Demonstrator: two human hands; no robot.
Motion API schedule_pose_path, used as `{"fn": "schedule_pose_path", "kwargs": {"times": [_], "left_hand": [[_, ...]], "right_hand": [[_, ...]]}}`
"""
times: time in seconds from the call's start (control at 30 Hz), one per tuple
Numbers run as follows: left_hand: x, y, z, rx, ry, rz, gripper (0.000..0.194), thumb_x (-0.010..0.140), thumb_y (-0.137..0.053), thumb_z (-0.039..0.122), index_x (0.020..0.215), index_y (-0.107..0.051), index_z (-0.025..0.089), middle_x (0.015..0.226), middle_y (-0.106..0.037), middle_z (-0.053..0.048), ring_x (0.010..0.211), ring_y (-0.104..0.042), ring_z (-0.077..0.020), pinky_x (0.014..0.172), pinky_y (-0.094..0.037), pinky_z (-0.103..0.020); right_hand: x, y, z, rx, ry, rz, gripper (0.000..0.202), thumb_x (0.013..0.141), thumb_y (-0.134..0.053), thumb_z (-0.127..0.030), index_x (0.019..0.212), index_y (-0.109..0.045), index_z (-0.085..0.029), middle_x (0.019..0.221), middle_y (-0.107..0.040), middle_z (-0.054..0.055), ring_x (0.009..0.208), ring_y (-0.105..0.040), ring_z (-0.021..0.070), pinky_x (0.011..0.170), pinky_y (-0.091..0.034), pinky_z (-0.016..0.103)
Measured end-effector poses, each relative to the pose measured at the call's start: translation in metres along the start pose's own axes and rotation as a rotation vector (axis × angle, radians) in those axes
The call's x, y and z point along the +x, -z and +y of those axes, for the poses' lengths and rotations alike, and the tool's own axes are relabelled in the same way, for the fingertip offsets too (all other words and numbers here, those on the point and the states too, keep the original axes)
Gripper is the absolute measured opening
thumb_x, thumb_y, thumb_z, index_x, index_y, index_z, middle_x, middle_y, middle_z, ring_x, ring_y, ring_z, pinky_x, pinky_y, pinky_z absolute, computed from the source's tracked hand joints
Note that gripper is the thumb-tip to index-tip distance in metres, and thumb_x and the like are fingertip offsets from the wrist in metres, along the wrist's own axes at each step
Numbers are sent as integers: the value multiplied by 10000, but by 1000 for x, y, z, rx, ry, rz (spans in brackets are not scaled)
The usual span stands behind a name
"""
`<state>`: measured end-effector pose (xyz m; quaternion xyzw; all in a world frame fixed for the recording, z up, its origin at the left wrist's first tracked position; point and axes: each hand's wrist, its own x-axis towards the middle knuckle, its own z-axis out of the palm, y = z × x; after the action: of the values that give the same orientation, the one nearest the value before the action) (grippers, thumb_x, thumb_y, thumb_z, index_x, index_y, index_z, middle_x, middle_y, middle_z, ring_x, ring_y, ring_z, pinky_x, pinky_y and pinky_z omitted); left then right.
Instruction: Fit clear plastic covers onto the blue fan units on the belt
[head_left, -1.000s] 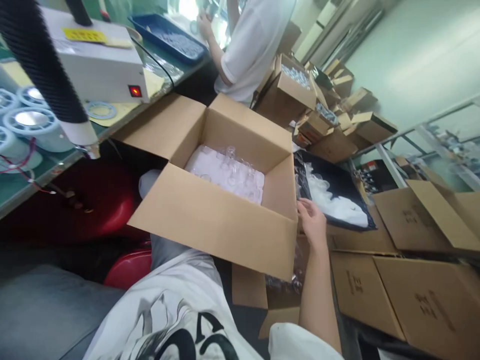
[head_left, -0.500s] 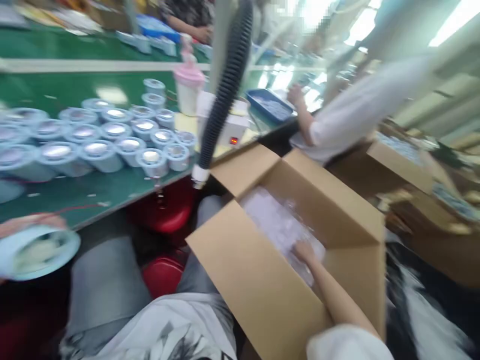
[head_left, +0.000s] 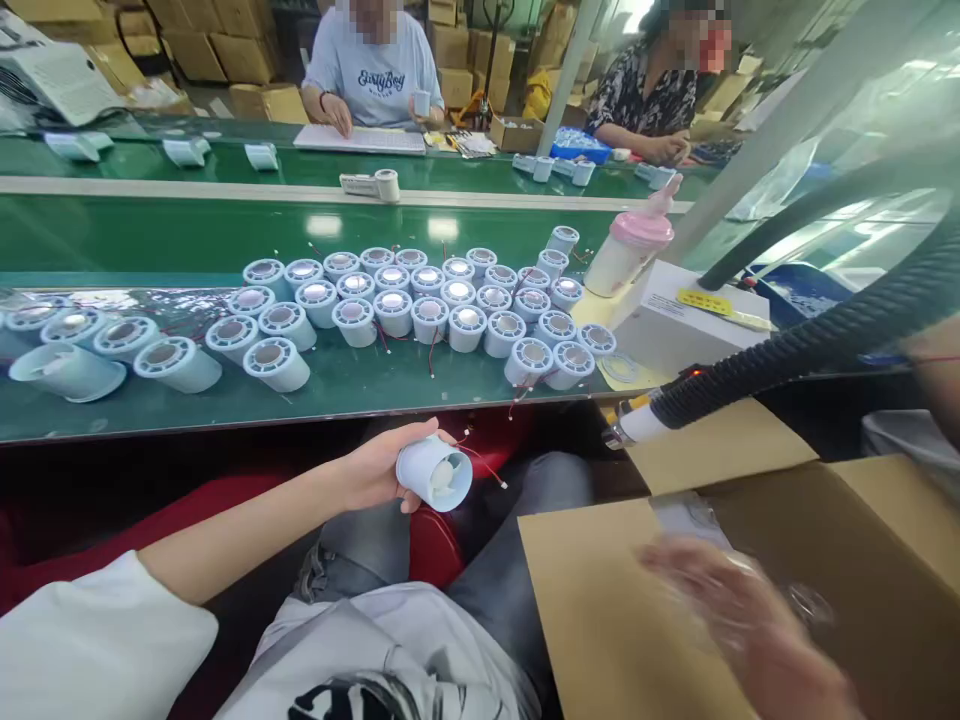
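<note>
My left hand (head_left: pixel 397 465) is closed around a light blue fan housing (head_left: pixel 427 470), a short cylinder with a small fan inside its open end. Thin red wires (head_left: pixel 487 470) with a white plug trail from it. My right hand (head_left: pixel 720 610) is smeared by motion above the open cardboard box (head_left: pixel 600 590). Clear plastic (head_left: pixel 697 585) shows at its fingers, and they seem closed on it; its exact shape is blurred. Many similar housings (head_left: pixel 430 320) stand on the green bench in front, most with a ringed end up.
A black corrugated hose (head_left: pixel 795 350) with a white nozzle reaches across the right side above the box. Beside it are a white device (head_left: pixel 675 310) and a pink-lidded cup (head_left: pixel 630 245). Two people sit across the green conveyor (head_left: pixel 225 235). A red stool (head_left: pixel 435 545) is below.
The view has swung left. My right hand has come up from inside the box with clear plastic at its fingers. My left hand has brought the fan housing in front of my lap.
</note>
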<state>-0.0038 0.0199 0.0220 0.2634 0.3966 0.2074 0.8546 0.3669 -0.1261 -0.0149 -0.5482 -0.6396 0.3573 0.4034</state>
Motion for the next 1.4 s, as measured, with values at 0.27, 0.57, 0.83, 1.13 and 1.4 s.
{"fn": "schedule_pose_path", "kwargs": {"times": [0.27,0.57,0.83,1.13,1.4], "left_hand": [[7,-6,-13,314,164,-75,554,839,-405,644,939,-601,135,633,-586,-25,402,-486,-93,291,-332,-159],[-7,-16,-12,1476,-553,31,209,862,-509,312,954,-675,226,1071,-558,-43,899,-558,-183,786,-426,-301],[-6,-10,-13,1213,-693,15,462,710,-732,423,1070,-582,177,998,-568,-51,878,-553,-175,753,-442,-276],[10,10,-28,1264,-749,9,594,606,-781,501,1126,-640,251,1048,-425,-59,1000,-499,-227,910,-464,-407],[18,15,-35,1195,-688,-210,690,672,-769,374,1299,-517,234,1375,-447,-150,1248,-458,-299,1051,-375,-469]], "right_hand": [[81,-135,-81,-670,393,-174,485,835,-562,-289,1318,-519,-290,1264,-534,135,1018,-569,297,790,-540,435],[91,-136,-74,-480,216,-267,59,741,-685,-154,736,-661,-208,1240,-543,107,1089,-531,295,843,-521,447],[89,-135,-85,-114,26,-173,162,850,-598,-285,708,-615,-208,1063,-591,89,1001,-612,208,853,-520,350],[75,-146,-81,-264,102,-2,133,799,-564,-213,715,-668,-219,1141,-611,107,944,-650,240,785,-554,363],[90,-131,-69,265,-253,-79,174,705,-623,-227,538,-670,-210,907,-675,58,901,-648,212,685,-552,303]]}}
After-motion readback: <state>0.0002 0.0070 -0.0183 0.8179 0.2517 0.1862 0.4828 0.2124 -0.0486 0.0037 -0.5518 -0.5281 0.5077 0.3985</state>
